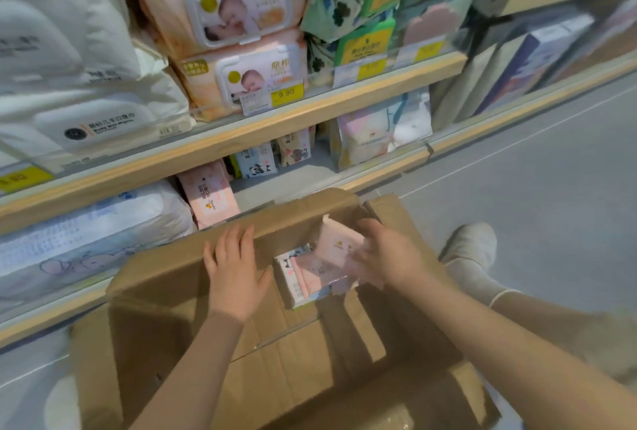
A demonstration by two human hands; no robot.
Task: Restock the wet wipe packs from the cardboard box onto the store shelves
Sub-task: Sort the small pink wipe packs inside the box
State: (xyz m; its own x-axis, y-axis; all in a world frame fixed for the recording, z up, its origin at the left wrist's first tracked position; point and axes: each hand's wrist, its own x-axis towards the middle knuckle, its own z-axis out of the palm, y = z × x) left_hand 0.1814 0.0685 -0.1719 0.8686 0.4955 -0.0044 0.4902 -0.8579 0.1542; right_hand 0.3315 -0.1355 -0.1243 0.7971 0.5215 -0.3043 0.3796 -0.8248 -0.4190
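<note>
reaching into the box (275, 343), the right hand (386, 253) lies over a pink pack (339, 245) that stands tilted against the far wall; blur hides its fingers, so i cannot tell whether they are clamped on the pack or only touching it. the left hand (234, 271) rests flat on the box's folded flap, fingers straight and slightly apart, holding nothing. just under the right fingertips more packs (303, 278) lie bunched in the far corner, a panda-print one toward the left fingers. these look like soft film pouches: light, squashy, probably slick, and likely to sag or slide if pinched by a corner, so a grip across the short sides, thumb on one face and fingers on the other, seems safest. beyond both sets of fingertips the box's far flap stands up in front of the lower shelf (293, 185), so a pack must be lifted over that edge before going forward. past it, the shelf has bare room between a pink pack on the shelf (210, 193) beyond the left fingers and a tall pouch (375, 131) beyond the right. the upper shelf lip (241, 140) hangs low overhead, so headroom looks tight.
</note>
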